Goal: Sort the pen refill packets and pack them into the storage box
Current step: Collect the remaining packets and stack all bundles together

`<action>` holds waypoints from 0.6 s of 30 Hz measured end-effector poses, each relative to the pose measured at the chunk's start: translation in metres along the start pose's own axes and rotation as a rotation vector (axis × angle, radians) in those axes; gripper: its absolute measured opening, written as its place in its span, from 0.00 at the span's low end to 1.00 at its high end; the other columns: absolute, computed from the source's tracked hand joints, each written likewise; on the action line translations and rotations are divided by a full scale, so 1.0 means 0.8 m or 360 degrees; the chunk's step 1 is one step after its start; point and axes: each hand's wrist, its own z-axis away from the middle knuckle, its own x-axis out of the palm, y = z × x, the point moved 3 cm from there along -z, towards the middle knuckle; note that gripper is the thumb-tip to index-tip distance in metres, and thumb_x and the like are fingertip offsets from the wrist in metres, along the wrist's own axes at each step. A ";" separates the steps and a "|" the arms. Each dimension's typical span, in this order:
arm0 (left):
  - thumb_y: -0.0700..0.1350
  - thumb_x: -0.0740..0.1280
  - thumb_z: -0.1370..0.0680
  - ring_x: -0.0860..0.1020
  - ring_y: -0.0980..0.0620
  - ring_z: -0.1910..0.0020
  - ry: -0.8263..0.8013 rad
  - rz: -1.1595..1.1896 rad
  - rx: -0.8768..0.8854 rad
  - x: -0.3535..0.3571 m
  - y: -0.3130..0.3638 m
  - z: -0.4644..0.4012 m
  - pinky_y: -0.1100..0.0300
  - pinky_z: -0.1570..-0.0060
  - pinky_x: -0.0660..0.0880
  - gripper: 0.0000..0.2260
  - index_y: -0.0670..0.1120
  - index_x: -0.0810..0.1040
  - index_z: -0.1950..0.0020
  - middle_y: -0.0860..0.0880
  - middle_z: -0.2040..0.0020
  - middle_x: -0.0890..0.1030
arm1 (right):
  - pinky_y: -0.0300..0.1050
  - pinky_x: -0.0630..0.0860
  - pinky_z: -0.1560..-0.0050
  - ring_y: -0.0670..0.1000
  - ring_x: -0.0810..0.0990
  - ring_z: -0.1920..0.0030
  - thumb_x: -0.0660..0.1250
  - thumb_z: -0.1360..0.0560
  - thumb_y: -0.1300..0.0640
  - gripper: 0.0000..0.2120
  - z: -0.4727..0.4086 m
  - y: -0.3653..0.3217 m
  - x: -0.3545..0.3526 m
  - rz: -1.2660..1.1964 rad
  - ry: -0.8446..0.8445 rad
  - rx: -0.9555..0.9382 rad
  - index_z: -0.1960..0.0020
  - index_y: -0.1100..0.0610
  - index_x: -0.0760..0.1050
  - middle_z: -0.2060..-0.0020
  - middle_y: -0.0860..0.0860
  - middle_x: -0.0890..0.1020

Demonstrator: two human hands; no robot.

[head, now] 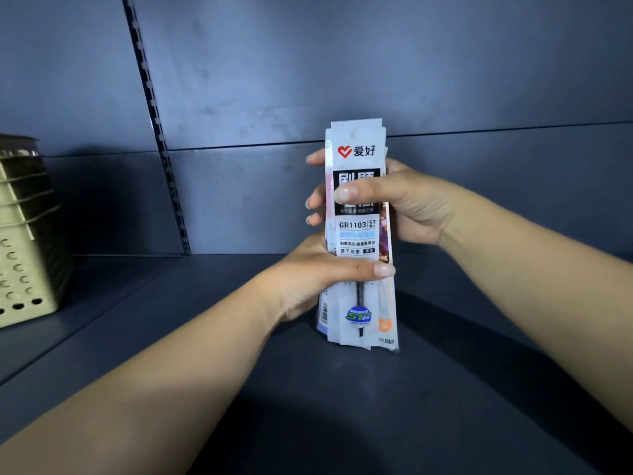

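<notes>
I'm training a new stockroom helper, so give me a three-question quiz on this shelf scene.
1. True or false: the stack of refill packets lies flat on the shelf.
2. Which hand grips the stack higher up? A) left hand B) right hand
3. Fill in: the perforated beige basket stands at the ______ edge of the view.

Key:
1. False: the stack is held upright, with both hands on it and its lower end at the shelf.
2. B: the right hand holds the middle, the left hand sits lower.
3. Left.
</notes>
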 end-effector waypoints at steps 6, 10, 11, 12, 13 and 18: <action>0.36 0.70 0.37 0.83 0.51 0.62 0.0150 0.0002 0.0066 0.000 0.001 -0.005 0.56 0.57 0.81 0.07 0.47 0.82 0.64 0.49 0.65 0.84 | 0.44 0.80 0.60 0.50 0.84 0.61 0.68 0.39 0.68 0.13 0.003 0.002 -0.003 0.0051 -0.0030 0.0005 0.56 0.58 0.76 0.66 0.52 0.85; 0.36 0.69 0.37 0.83 0.51 0.61 0.0159 -0.0032 0.0059 -0.003 -0.003 -0.006 0.55 0.56 0.80 0.08 0.46 0.79 0.60 0.50 0.65 0.84 | 0.45 0.81 0.57 0.50 0.84 0.60 0.66 0.37 0.68 0.10 -0.001 0.003 -0.004 0.0099 -0.0006 0.0009 0.58 0.58 0.76 0.65 0.51 0.85; 0.37 0.69 0.36 0.83 0.51 0.60 0.0111 -0.0046 -0.0019 -0.001 -0.009 -0.005 0.55 0.56 0.80 0.08 0.46 0.79 0.59 0.49 0.64 0.85 | 0.46 0.81 0.55 0.50 0.84 0.60 0.65 0.37 0.68 0.10 0.001 0.010 -0.005 0.0098 0.0007 0.0056 0.58 0.57 0.76 0.64 0.51 0.85; 0.37 0.69 0.36 0.83 0.50 0.59 0.0068 -0.0043 -0.0096 0.002 -0.015 -0.003 0.54 0.56 0.80 0.08 0.46 0.79 0.59 0.49 0.63 0.85 | 0.47 0.81 0.54 0.50 0.84 0.60 0.65 0.37 0.67 0.10 0.003 0.017 -0.007 0.0076 0.0034 0.0097 0.58 0.57 0.76 0.64 0.51 0.85; 0.37 0.69 0.36 0.83 0.50 0.59 0.0045 -0.0014 -0.0152 0.004 -0.020 -0.002 0.55 0.56 0.81 0.09 0.45 0.79 0.58 0.49 0.63 0.85 | 0.46 0.81 0.54 0.50 0.84 0.60 0.65 0.37 0.67 0.10 0.006 0.021 -0.008 0.0052 0.0057 0.0120 0.58 0.56 0.76 0.64 0.51 0.85; 0.39 0.69 0.38 0.81 0.56 0.68 0.0079 0.0140 -0.0194 0.015 -0.019 -0.002 0.56 0.59 0.80 0.13 0.47 0.76 0.55 0.55 0.70 0.82 | 0.39 0.80 0.57 0.47 0.84 0.62 0.68 0.40 0.65 0.11 0.017 0.037 -0.003 0.0093 0.0092 0.0231 0.59 0.57 0.75 0.66 0.50 0.85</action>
